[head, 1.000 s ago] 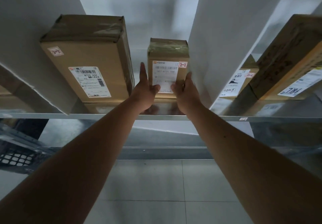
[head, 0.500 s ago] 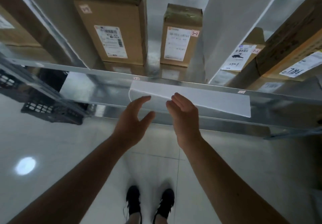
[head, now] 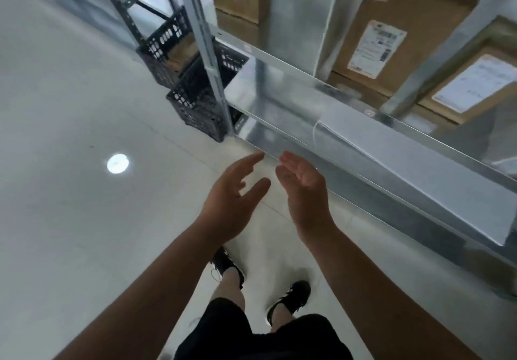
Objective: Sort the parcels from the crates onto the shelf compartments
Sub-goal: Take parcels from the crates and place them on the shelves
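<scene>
Hands (head: 232, 203) back from shelf (head: 279, 80); parcels (head: 397, 10) upright

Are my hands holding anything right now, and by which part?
Nothing is held: the left hand and the right hand are both open and empty, in front of the shelf.

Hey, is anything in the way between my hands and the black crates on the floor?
Only bare floor shows between the left hand, the right hand and the nearer crate. The shelf's upright post crosses in front of its right part.
</scene>
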